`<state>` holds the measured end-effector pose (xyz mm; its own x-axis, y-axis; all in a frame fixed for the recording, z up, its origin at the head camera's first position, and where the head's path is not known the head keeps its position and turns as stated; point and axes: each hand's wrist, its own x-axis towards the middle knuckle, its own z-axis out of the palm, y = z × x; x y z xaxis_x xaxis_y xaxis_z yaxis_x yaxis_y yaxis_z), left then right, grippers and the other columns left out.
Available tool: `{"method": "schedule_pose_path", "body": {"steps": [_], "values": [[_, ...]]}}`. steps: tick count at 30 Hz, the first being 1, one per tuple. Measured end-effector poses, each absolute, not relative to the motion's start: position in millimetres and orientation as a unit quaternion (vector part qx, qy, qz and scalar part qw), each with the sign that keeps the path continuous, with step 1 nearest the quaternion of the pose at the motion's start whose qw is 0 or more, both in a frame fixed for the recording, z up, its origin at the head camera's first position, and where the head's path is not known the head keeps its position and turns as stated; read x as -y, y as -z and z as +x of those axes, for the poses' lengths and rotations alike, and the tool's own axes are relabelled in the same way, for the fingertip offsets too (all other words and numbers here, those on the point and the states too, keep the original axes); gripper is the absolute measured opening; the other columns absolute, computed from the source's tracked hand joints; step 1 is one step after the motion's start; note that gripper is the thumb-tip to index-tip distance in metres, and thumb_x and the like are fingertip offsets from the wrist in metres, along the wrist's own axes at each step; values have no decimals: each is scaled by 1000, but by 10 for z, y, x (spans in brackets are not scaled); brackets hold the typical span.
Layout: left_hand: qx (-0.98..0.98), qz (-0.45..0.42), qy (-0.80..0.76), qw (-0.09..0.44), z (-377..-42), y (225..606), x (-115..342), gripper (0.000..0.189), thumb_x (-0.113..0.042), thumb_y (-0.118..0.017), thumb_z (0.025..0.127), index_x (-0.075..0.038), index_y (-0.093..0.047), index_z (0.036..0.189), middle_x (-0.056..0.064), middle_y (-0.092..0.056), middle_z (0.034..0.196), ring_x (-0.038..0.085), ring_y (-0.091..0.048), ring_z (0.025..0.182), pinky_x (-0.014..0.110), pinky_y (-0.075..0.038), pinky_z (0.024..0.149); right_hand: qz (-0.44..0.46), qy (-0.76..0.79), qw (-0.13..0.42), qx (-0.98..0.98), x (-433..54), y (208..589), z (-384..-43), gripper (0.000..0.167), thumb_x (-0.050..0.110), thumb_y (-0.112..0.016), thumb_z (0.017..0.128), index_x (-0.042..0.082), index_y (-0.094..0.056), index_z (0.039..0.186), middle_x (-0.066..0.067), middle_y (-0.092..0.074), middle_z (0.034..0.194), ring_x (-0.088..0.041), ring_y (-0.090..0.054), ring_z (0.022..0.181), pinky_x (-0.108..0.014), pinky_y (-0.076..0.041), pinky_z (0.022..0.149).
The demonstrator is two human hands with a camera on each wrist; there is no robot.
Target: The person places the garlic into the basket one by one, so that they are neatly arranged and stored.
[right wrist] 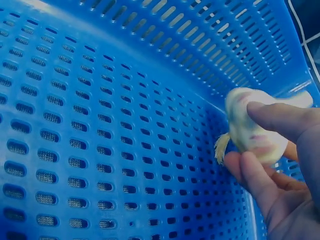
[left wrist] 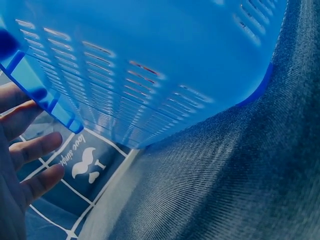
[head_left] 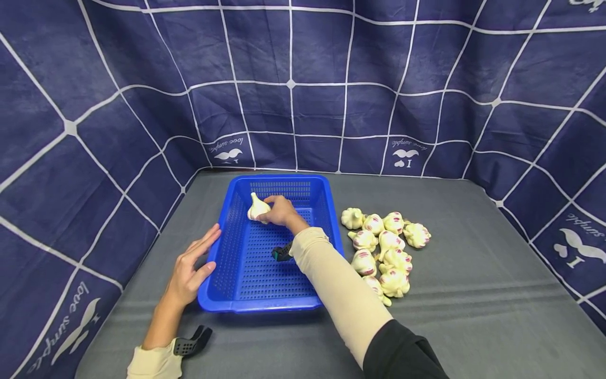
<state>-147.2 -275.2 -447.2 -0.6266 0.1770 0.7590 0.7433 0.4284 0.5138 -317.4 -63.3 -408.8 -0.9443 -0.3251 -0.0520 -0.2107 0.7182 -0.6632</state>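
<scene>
Beige-sleeved, the right hand (head_left: 283, 211) pinches a garlic (head_left: 258, 209) between thumb and fingers, inside the blue basket (head_left: 270, 304). In the head view the garlic lies just left of those fingers, toward the basket's far left corner. Its stem points away from the person and tips slightly left; in the right wrist view a pale tuft (right wrist: 221, 148) marks the opposite end, so the long axis seems to run roughly with the basket's long sides. How steeply the stem also rises is hard to tell, as is whether the garlic touches the basket's floor.

Of the two hands, the right is plainly nearer, being on the garlic itself. The left hand (head_left: 189, 268) lies outside the basket's left edge, fingers spread and fairly straight, touching the rim.

Close beside the basket's right edge, a pile (head_left: 391, 242) of more garlic lies on the grey tabletop (head_left: 473, 252). Behind the tabletop's far edge hangs a blue curtain (head_left: 322, 52) with white lines.
</scene>
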Motion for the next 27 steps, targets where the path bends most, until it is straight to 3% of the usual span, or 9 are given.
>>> {"method": "schedule_pose_path", "body": {"steps": [6, 15, 27], "values": [[786, -293, 444, 314, -1471, 4462, 2738, 61, -2, -57, 73, 6, -58, 133, 24, -52, 141, 15, -53, 123, 17, -42, 92, -156, 368, 92, -912, 634, 4086, -3166, 46, 21, -81, 80, 8, -68, 122, -3, -74, 93, -13, -65, 82, -21, -46, 73], [791, -290, 439, 313, -1463, 4459, 2752, 61, -2, -57, 73, 5, -58, 134, 22, -52, 142, 15, -53, 123, 16, -41, 93, -169, 359, 92, -913, 624, 4089, -3181, 51, 21, -81, 79, 7, -65, 125, -7, -74, 104, -20, -66, 99, -28, -48, 86], [787, -292, 445, 312, -1474, 4492, 2772, 61, -1, -57, 72, 7, -58, 133, 24, -52, 141, 13, -53, 122, 18, -43, 91, -182, 329, 65, -924, 521, 3878, -3245, 57, 27, -83, 78, 8, -64, 127, -8, -71, 107, -22, -63, 102, -31, -47, 88]]}}
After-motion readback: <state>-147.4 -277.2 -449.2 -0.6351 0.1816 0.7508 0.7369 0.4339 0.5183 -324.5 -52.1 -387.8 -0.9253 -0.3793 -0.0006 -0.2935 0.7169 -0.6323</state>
